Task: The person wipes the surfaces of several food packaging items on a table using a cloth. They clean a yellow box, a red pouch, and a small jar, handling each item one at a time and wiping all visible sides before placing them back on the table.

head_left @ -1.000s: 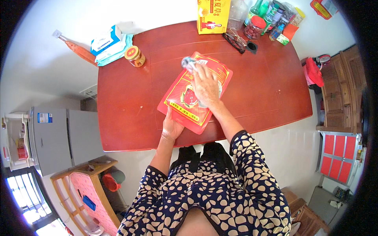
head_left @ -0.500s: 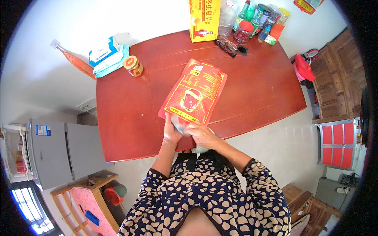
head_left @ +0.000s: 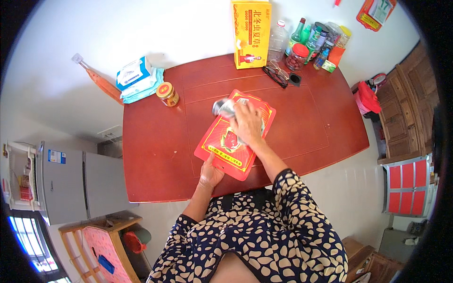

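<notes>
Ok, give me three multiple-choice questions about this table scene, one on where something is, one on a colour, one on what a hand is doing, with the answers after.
1. Where does the small gold-lidded jar stand?
A. On the red table, right of the stacked wipe packs
B. On the flat red packet
C. On the floor by the fridge

2. What colour is the tall box at the table's far edge?
A. Blue
B. Yellow
C. White

3. What is the right hand doing?
A. Hanging clear of the table
B. Holding the black glasses
C. Pressing a crumpled clear wad on the flat red packet

Answers:
1 A, the jar sits on bare tabletop beside the packs.
2 B, its faces are yellow.
3 C, the palm lies on the packet with the wad at its fingertips, while the left hand grips the packet's near edge.
</notes>
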A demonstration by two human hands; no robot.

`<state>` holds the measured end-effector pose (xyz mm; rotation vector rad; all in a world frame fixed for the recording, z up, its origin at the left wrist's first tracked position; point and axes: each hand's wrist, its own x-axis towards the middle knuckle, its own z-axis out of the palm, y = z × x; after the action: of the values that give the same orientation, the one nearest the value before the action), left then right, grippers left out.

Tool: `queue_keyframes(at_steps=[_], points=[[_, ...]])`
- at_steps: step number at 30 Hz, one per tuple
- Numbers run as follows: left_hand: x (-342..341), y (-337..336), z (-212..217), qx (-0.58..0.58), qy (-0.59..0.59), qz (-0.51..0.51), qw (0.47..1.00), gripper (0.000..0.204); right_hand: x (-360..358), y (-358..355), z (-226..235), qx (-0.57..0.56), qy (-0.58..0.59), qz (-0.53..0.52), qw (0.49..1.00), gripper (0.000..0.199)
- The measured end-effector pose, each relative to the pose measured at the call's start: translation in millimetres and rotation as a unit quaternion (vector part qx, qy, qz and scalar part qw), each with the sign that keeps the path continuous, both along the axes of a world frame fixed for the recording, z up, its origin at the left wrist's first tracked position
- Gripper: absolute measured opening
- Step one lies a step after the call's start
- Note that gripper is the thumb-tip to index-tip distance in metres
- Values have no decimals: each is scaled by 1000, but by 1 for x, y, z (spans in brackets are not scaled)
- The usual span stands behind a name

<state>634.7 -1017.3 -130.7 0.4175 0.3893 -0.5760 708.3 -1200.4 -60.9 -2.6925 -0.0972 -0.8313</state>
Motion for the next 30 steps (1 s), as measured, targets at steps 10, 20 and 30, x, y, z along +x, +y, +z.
queue_keyframes(at_steps=[10, 20, 30], points=[[-6, -3, -3, -15, -24, 19, 999, 40, -19, -7, -9, -50, 78, 239, 966, 26], [-5, -3, 0, 22, -8, 9, 1000, 47, 80, -26, -15, -59, 74, 23, 995, 14], [-3, -1, -1, -44, -36, -13, 998, 51, -30, 43, -15, 45, 10, 136, 990, 25]])
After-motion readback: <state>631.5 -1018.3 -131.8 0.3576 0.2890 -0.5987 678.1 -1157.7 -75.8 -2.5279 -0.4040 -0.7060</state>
